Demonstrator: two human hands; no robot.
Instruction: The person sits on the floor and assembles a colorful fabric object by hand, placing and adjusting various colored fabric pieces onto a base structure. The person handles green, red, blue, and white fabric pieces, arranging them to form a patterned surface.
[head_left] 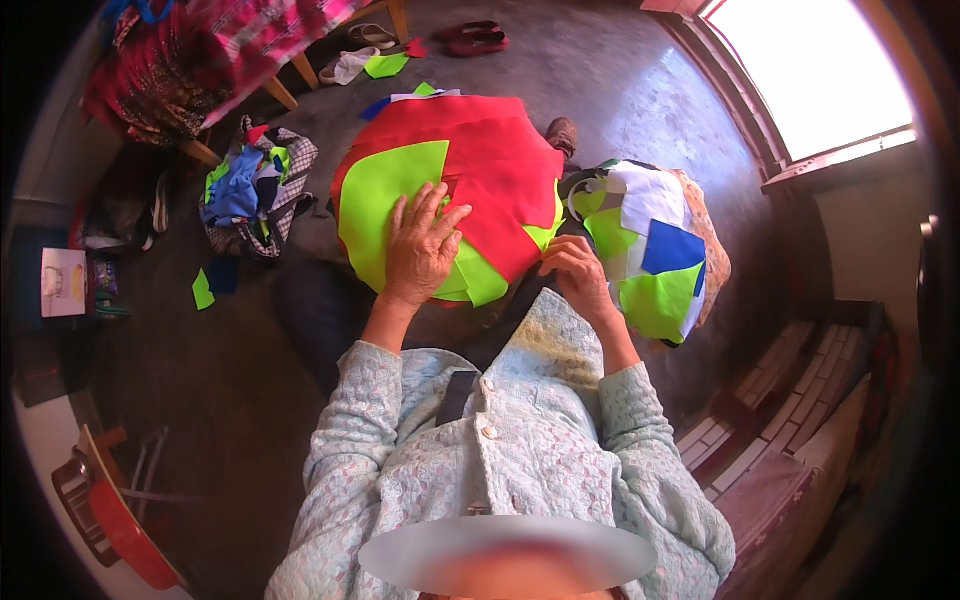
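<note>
A large round patchwork of red cloth (pixel 495 135) and lime-green cloth (pixel 380 200) lies in front of me across my lap. My left hand (pixel 422 250) rests flat on it, fingers spread over the place where red and green pieces meet. At its lower right edge, my right hand (pixel 582 282) is closed in a pinch beside a small yellow-green flap (pixel 543 236). What sits between those fingertips is too small to make out. A strip of lime cloth (pixel 478 272) hangs at the near edge.
To the right stands a bundle of white, blue and green cloth pieces (pixel 640 215). A checked bag (pixel 292 160) of scraps is at left, near a loose green scrap (pixel 203 290). Shoes (pixel 475 40) lie farther off. A slatted wooden piece (pixel 780 390) stands at lower right.
</note>
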